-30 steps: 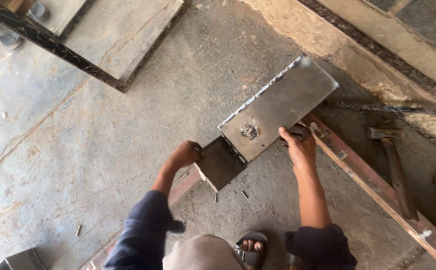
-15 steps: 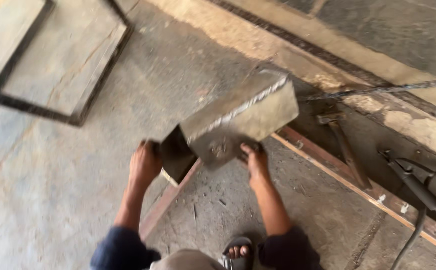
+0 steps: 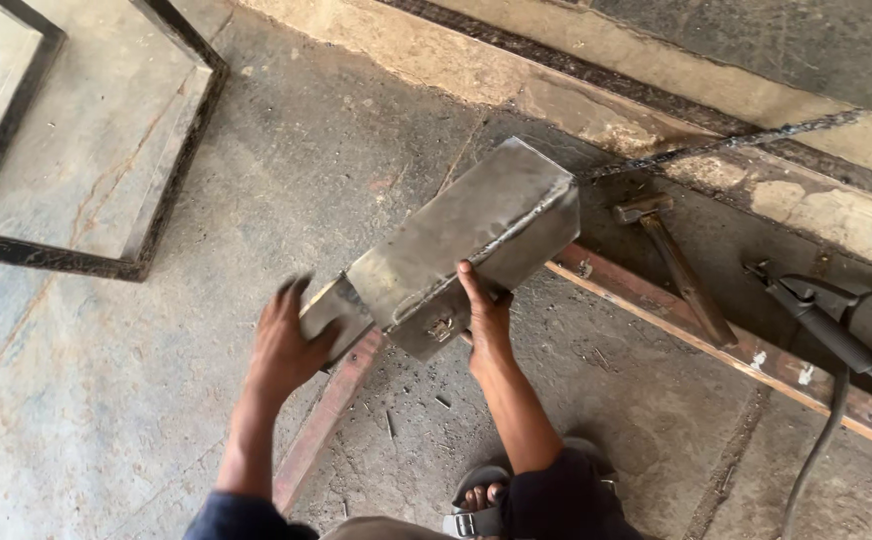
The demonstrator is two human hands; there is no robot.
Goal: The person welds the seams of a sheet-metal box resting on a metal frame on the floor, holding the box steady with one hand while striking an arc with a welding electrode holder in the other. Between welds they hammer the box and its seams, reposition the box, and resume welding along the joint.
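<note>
Fingers of the right hand [image 3: 484,322] press flat against the near side of the grey welded sheet-metal box [image 3: 466,243], thumb pointing up along its edge, so the hand braces the box rather than closing around it. Fingers of the left hand [image 3: 289,345] are spread apart, the palm laid on the small hinged metal flap [image 3: 334,318] that hangs at the box's lower left end. The box is tilted, its far end raised toward the upper right, its lower end resting over a rusty angle-iron frame rail [image 3: 328,415] on the concrete floor [image 3: 106,400]. Right of the box a rusty hammer [image 3: 676,265] lies across the rail, and farther right lies a black welding electrode holder with its cable [image 3: 806,310]. Left of the box, well apart, lies a black steel frame [image 3: 161,205]. Below the box, a sandalled foot [image 3: 481,495] shows.
</note>
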